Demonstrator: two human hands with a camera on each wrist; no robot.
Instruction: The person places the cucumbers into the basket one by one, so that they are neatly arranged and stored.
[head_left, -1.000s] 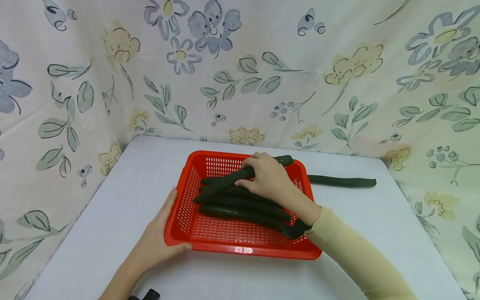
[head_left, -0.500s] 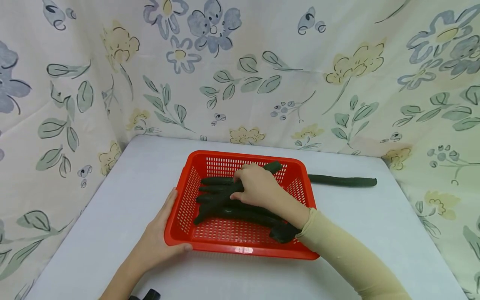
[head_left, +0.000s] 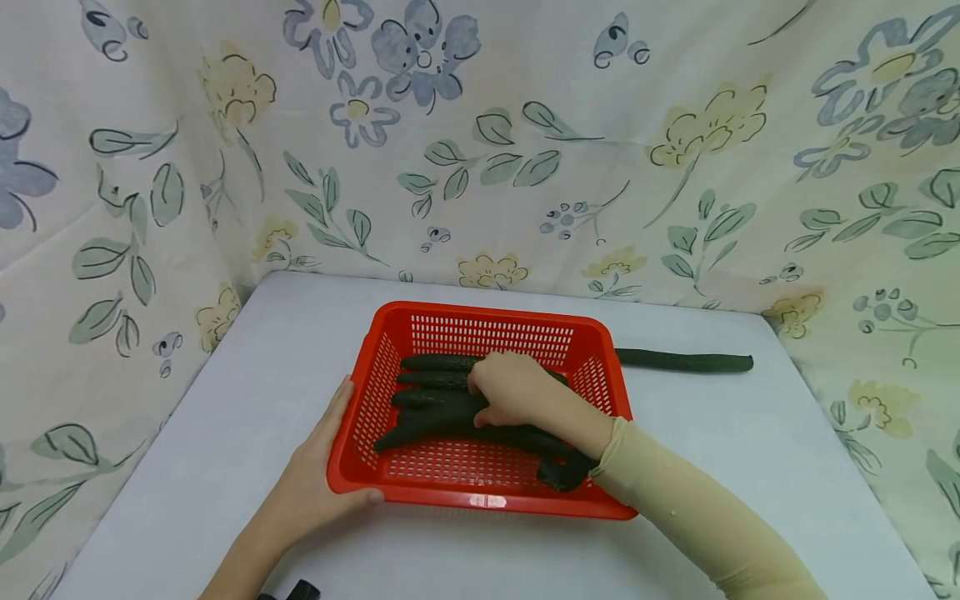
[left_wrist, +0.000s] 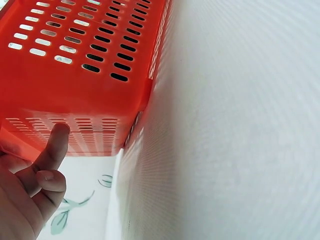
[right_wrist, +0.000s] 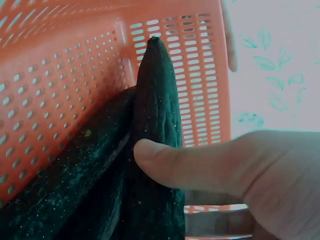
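Observation:
My right hand [head_left: 517,389] is inside the red plastic basket [head_left: 480,499], holding a dark green cucumber [head_left: 423,423]. In the right wrist view, the thumb lies across this cucumber [right_wrist: 156,95], with the fingers on its far side. Its left end points toward the basket's front left. Several other cucumbers [head_left: 435,379] lie side by side behind and under it, partly covered by the hand. My left hand [head_left: 315,483] holds the basket's front left corner, thumb along the front rim and fingers at the left side. The left wrist view shows a finger [left_wrist: 57,142] touching the slotted wall.
Another cucumber [head_left: 682,361] lies on the white table [head_left: 750,450], just right of the basket. A floral cloth [head_left: 480,167] hangs behind and around the table. A small black object [head_left: 302,590] shows at the bottom edge near the left wrist.
My right hand has lowered the cucumber and brought it toward the front of the basket, turning it closer in line with the others. The left hand and basket stay in place.

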